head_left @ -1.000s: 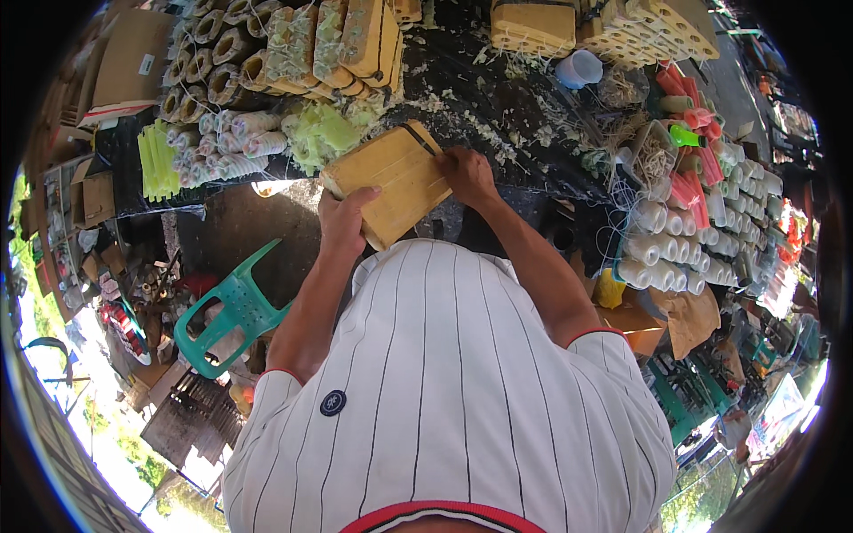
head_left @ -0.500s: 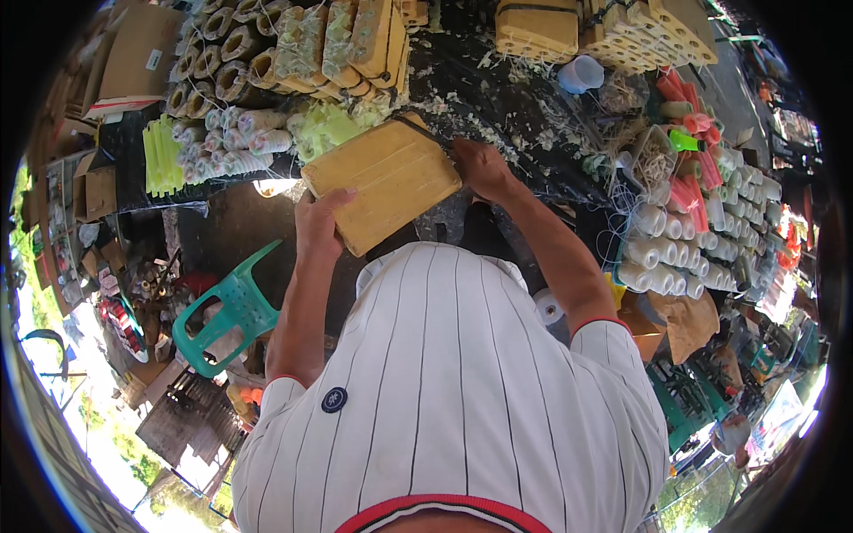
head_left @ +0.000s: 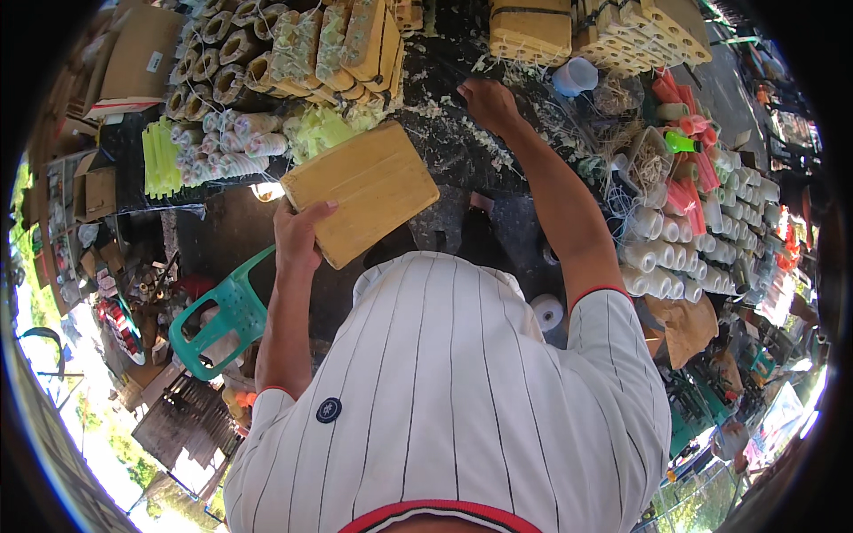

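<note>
A yellowish, flat rectangular block [head_left: 364, 191] is tilted over the near table edge, above my lap. My left hand [head_left: 300, 233] grips its lower left side, thumb on the upper face and fingers underneath. My right hand [head_left: 491, 105] is apart from the block, farther out over the dark, littered tabletop [head_left: 444, 164]. Its fingers are curled closed; whatever they hold is lost against the black surface. Pale green wrapping material [head_left: 322, 131] lies just beyond the block.
Stacked yellowish blocks [head_left: 366, 44] stand at the far left, banded ones [head_left: 530, 28] at the far right. Beside them is a translucent cup [head_left: 575, 77]. White rolls [head_left: 653, 256] fill the right side. A green plastic chair [head_left: 218, 315] stands at left.
My right hand has left the block and moved away toward the far side. The black strap on the block's far edge no longer shows there. My left hand has shifted left with the block.
</note>
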Tool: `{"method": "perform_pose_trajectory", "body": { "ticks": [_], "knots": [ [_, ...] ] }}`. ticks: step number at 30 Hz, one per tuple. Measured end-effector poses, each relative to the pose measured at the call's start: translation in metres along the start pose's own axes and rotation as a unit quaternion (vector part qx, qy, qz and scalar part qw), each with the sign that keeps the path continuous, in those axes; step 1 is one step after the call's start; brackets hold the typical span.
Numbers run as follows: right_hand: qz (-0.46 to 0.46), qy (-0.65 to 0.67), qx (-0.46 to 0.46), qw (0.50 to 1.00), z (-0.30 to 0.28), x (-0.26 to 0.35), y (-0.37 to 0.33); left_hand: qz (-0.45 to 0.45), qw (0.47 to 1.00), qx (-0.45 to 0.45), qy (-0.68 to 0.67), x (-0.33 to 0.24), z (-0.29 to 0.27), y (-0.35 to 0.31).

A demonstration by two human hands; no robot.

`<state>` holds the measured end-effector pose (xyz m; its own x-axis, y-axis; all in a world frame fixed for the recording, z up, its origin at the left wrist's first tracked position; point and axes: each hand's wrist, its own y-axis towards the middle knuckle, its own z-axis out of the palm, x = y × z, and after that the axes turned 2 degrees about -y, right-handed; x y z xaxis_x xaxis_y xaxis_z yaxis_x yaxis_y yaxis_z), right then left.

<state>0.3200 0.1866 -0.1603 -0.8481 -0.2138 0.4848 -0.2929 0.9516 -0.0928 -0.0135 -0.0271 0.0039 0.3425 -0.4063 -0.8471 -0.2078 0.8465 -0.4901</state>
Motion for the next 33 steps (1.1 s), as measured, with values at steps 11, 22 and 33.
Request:
{"method": "perform_pose_trajectory", "body": {
  "ticks": [11,22,33],
  "knots": [
    [-0.028,-0.17,-0.121,0.978,-0.031,0.0,-0.095,-0.098,0.993,0.06,0.026,0.014,-0.001,0.022],
    [0.126,0.722,0.291,0.615,-0.025,0.012,-0.159,-0.262,0.91,0.302,-0.11,0.041,0.038,0.149],
    [0.329,0.634,0.151,0.683,-0.026,0.059,-0.176,-0.25,0.937,0.176,-0.169,0.119,0.086,0.051]
  ]
}}
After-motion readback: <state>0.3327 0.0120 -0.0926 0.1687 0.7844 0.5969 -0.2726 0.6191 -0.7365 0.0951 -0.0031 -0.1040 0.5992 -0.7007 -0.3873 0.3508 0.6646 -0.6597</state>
